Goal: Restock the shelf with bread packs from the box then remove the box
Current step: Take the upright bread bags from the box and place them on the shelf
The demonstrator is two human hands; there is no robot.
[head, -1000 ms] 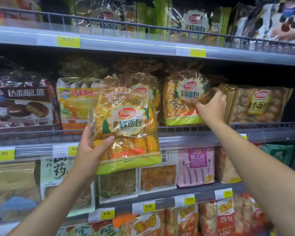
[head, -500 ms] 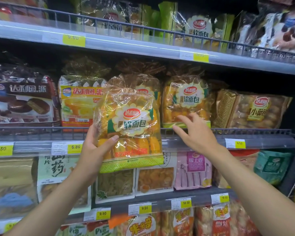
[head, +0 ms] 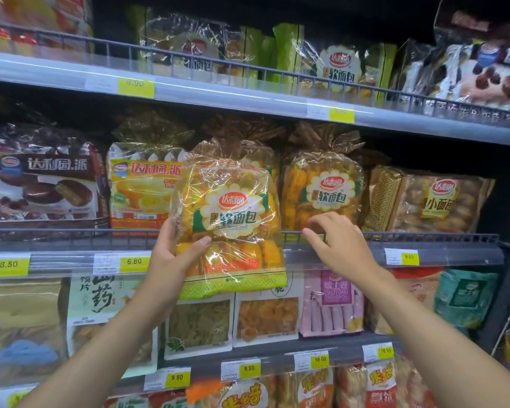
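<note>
The left hand [head: 171, 257] has its thumb pressed across the front of a bread pack [head: 230, 228] and its fingers hidden behind, holding it upright in front of the middle shelf [head: 442, 248]. The right hand [head: 336, 245] hovers loosely spread and empty at the wire rail, just below a matching shelved pack [head: 321, 189]. To place it well, I judge, lift the pack's bottom clear of the rail and slide it in label forward, steadying the neighbour.

left hand [head: 174, 254]: raised, palm in, thumb across the front of a bread pack [head: 230, 228], fingers behind it | right hand [head: 339, 245]: raised, palm down, fingers loosely curled, empty | both forearms bare, angled upward
</note>
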